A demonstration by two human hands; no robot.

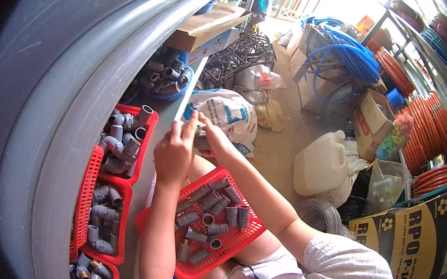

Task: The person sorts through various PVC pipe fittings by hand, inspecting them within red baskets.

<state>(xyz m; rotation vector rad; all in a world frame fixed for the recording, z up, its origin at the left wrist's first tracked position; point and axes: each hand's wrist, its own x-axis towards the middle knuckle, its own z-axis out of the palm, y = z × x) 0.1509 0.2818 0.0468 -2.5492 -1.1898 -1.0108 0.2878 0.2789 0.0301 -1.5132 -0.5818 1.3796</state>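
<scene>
Both my hands meet above the lap, around a small grey pipe fitting (201,139) that is mostly hidden by fingers. My right hand (216,136) is closed around it from the right. From the left, my left hand (175,148) presses its fingers against the same piece. Below them, a red plastic basket (249,238) rests tilted on my legs. Several grey pipe fittings (219,205) lie loose in it, mostly short tubular couplings, and one near the lower left has a brass-coloured end.
On the left, red baskets (135,176) of grey fittings line a shelf beside large grey pipes (69,124). A blue basin (176,96) of fittings stands farther back. A white sack (226,113), a plastic jug (321,162), boxes and coiled hoses (344,54) occupy the floor and right side.
</scene>
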